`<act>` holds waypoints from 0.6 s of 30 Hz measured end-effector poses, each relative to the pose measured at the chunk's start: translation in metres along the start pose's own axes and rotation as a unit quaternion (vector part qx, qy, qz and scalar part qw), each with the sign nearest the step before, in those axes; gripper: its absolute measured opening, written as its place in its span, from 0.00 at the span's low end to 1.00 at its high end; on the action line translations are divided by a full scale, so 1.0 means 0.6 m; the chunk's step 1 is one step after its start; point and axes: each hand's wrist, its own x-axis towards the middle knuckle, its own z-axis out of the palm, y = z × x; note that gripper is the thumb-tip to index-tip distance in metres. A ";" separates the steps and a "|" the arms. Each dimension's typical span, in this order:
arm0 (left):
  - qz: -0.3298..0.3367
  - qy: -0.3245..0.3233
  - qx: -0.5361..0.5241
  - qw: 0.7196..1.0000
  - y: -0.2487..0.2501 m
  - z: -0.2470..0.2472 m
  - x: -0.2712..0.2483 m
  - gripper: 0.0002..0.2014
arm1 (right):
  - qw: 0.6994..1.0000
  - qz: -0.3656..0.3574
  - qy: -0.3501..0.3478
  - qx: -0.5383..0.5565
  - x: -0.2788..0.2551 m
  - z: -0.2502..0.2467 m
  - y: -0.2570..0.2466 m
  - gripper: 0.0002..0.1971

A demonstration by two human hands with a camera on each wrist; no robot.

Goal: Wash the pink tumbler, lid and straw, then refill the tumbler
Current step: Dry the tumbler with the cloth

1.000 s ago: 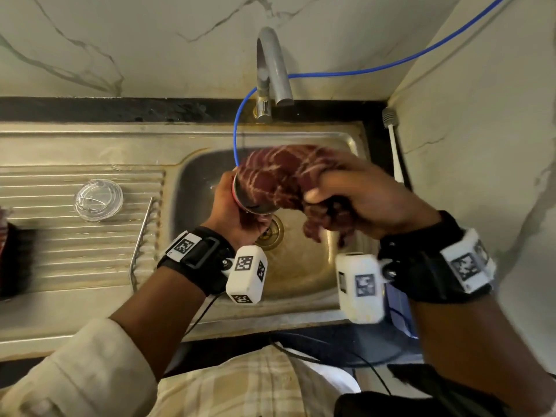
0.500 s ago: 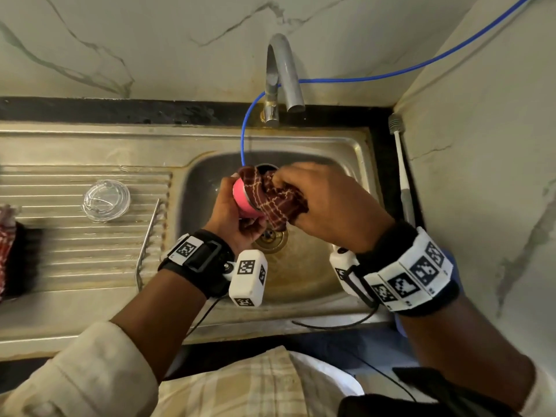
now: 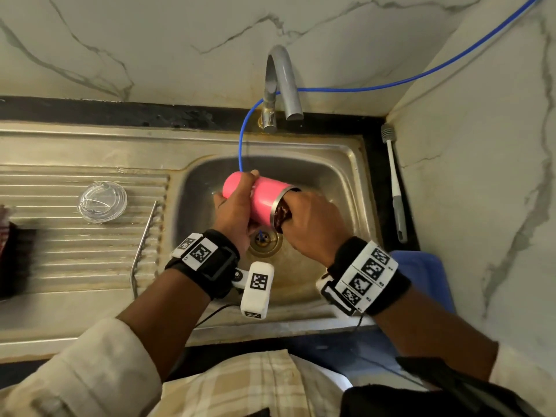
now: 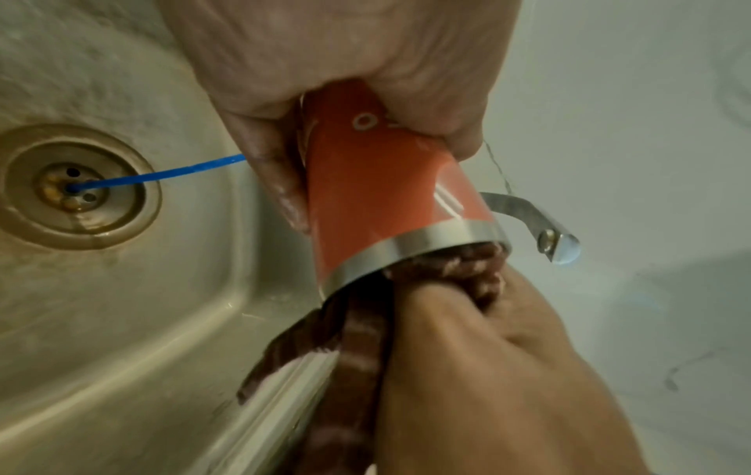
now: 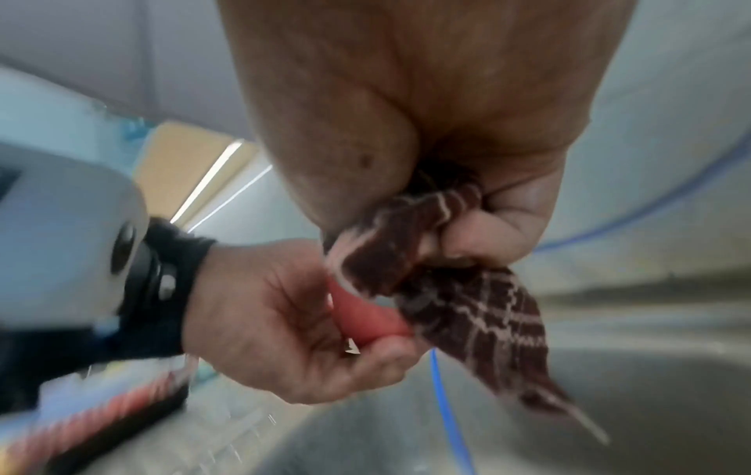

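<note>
The pink tumbler (image 3: 264, 200) (image 4: 386, 192) lies on its side above the sink basin (image 3: 331, 182), steel rim to the right. My left hand (image 3: 234, 206) (image 5: 292, 321) grips its closed end. My right hand (image 3: 307, 224) (image 4: 487, 369) holds a maroon checked cloth (image 3: 281, 213) (image 4: 447, 270) (image 5: 467, 289) and pushes it into the tumbler's mouth; the fingertips are hidden inside. The clear lid (image 3: 102, 201) lies on the ribbed drainboard (image 3: 75, 251). The metal straw (image 3: 144, 245) lies at the drainboard's right edge.
A grey tap (image 3: 282, 85) stands behind the basin, with no water running. A blue tube (image 3: 240, 152) runs down from the wall into the drain (image 3: 264, 239). A long brush (image 3: 394, 182) lies on the black counter at the right. A dark object (image 3: 15, 257) sits at the left edge.
The cloth, bunched over the tumbler's mouth a second ago, has gone into it with my right hand's fingers. The tumbler has turned so its pink side shows.
</note>
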 end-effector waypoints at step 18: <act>-0.019 0.020 -0.051 0.998 0.026 -0.007 -0.012 0.38 | 0.981 -0.148 0.100 0.074 -0.018 -0.005 0.045 0.20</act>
